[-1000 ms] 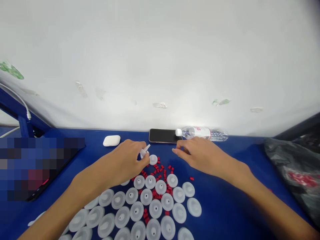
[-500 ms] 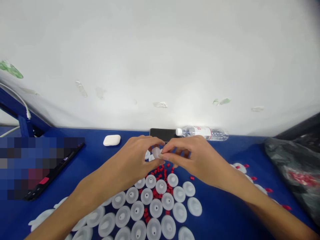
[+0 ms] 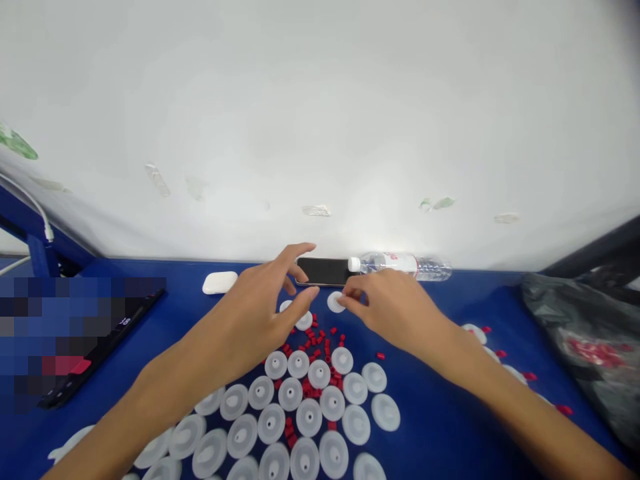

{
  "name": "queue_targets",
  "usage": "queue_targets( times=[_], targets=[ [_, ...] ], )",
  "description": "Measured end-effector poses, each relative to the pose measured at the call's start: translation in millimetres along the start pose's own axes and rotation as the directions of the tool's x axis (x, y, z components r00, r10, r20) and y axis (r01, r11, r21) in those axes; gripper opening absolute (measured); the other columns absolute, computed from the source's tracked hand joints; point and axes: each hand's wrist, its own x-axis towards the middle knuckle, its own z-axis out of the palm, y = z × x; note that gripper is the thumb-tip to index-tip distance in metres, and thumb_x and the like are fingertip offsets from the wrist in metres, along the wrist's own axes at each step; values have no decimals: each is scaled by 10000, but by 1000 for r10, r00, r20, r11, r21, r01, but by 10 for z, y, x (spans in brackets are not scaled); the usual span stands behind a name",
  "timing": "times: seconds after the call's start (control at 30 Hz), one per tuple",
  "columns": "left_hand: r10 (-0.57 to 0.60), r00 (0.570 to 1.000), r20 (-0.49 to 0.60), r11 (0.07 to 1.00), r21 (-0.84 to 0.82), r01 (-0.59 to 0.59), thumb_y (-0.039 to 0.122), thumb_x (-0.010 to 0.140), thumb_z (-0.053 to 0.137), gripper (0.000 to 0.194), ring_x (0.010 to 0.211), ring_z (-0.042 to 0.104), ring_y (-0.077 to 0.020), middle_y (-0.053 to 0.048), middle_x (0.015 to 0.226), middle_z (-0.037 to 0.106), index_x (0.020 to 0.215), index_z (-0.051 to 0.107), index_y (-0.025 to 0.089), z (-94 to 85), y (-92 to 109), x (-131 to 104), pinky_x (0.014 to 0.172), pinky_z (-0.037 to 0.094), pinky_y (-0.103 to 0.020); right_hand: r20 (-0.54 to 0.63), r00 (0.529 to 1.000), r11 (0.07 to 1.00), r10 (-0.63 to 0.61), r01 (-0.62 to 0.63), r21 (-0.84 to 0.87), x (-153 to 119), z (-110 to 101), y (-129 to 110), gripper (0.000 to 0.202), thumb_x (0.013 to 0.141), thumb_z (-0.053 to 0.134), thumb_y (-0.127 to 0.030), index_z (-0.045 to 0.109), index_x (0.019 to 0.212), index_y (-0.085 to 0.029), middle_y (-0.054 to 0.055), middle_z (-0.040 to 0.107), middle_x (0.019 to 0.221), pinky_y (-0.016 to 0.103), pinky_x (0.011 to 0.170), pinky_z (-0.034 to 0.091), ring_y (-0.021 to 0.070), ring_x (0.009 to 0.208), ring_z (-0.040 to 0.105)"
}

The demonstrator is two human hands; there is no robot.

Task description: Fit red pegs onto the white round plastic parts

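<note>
- Pinching, in the head view: right hand, just right of frame centre, thumb and forefinger closed on the right edge of one white disc.
- Position of that disc: frame centre, slightly below mid-height, near the dark phone; whether lifted or resting on the blue worktop, cannot tell.
- Left hand, left of centre: thumb and forefinger spread wide, grip vacant.
- Nearby stock: many pale round pieces, lower centre; small red pieces scattered among them.
- Handling, by judgement: light, smooth plastic, probably a little flexible, apt to slip or tip; not likely fragile. Best hold: fingertip pinch at the rim, or at the raised centre where one shows.
- Difference from half a second ago: hands then met over a pale piece; now parted, left fingers opened, disc at the right fingertips, more of the phone exposed.
</note>
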Motion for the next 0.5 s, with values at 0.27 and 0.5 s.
queue_targets(
  times=[0.27, 0.5],
  targets=[
    [43, 996, -78, 999, -11, -44, 438, 981, 468, 437, 936, 654, -222, -33, 1095, 712, 1397, 476, 303, -41, 31, -31, 769, 478, -345, 1, 998, 985, 66, -65, -160, -110, -232, 136, 377, 972, 534, -554, 735, 872, -252, 51, 742, 770, 312, 565, 354, 231, 704, 680],
    [36, 999, -34, 999, -9, -36, 439, 988, 463, 394, 844, 660, -202, -24, 1048, 738, 1343, 548, 291, -103, 112, -63, 750, 496, -337, -87, 919, 729, 384, -360, -582, -936, -267, 845, 501, 1013, 385, -561, 599, 696, -238, 108, 645, 608, 337, 503, 206, 304, 547, 641]
  ],
)
